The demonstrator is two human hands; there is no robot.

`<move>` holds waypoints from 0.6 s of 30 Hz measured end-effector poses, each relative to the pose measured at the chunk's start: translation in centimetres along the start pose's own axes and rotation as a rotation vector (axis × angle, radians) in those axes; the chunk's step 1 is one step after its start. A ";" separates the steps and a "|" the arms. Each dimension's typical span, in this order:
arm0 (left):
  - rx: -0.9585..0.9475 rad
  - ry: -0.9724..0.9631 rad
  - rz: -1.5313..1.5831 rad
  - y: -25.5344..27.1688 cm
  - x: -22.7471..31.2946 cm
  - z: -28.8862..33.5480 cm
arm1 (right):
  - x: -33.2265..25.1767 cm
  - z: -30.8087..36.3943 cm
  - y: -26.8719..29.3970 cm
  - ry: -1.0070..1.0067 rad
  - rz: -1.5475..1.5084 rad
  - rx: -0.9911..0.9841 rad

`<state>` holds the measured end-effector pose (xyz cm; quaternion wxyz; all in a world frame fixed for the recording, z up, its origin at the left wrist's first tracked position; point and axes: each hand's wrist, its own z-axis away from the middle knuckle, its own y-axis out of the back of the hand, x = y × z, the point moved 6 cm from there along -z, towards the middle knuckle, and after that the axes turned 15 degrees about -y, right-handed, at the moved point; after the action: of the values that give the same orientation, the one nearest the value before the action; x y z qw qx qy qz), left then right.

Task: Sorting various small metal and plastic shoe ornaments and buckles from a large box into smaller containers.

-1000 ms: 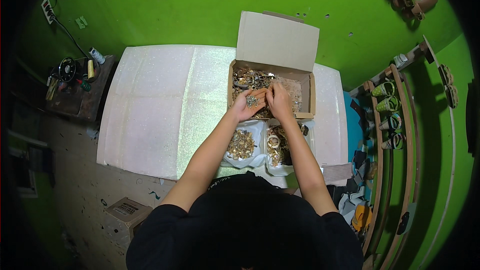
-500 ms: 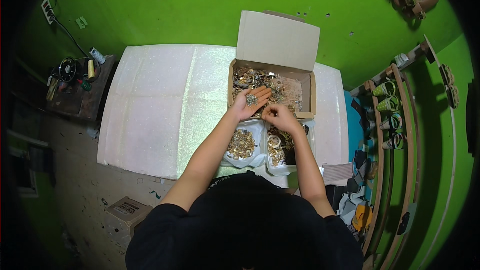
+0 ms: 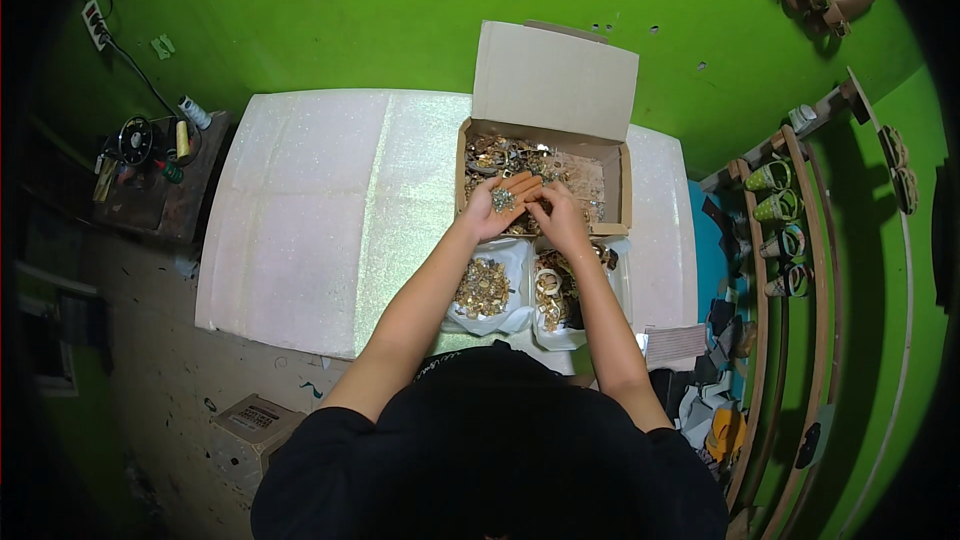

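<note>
My left hand (image 3: 485, 217) is palm up over the front of an open cardboard box (image 3: 623, 190), its fingers stretched out. A small heap of silvery metal pieces (image 3: 502, 200) rests in that palm. Just beside its fingertips, my right hand (image 3: 564, 216) is closed in a pinch; whatever it may hold is too small to see. The box holds a jumble of gold and silver metal fittings (image 3: 500, 152), thickest on its left side. Nearer me sit a white plastic bag of small gold-coloured pieces (image 3: 482, 288) and a second bag with larger rings and fittings (image 3: 550, 286).
A pale, glittery sheet (image 3: 290, 220) covers the table. At left, a small dark table carries a machine wheel (image 3: 135, 140) and thread spools (image 3: 183, 138). Right of me stands a wooden rack (image 3: 762, 340) with green shoes (image 3: 777, 206). A carton (image 3: 255, 422) sits on the floor.
My right hand has moved slightly up and left, closer to the left fingertips. The left hand stays in place with the silvery pieces.
</note>
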<state>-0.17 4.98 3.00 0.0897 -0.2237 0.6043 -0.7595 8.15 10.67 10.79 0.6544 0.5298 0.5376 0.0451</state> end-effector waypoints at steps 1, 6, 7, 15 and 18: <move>0.001 -0.005 0.000 0.8 0.2 -0.2 | -0.5 0.0 -0.3 0.014 0.012 0.010; 0.088 0.030 -0.010 1.4 -0.2 -0.2 | -2.4 -0.2 -0.8 0.094 0.029 0.073; 0.088 0.032 -0.011 1.5 -0.3 -0.3 | -2.8 -0.2 -0.9 0.141 0.051 0.084; 0.216 -0.017 0.029 3.4 -0.4 -1.2 | -3.1 -0.8 -2.9 0.213 0.131 0.052; 0.145 0.001 0.115 2.8 -0.2 -0.9 | -3.0 -0.9 -3.1 0.212 0.157 0.052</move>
<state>-0.81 5.11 0.12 0.1488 -0.1811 0.5594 -0.7951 4.62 7.99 10.59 0.5744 0.5794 0.5616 0.1378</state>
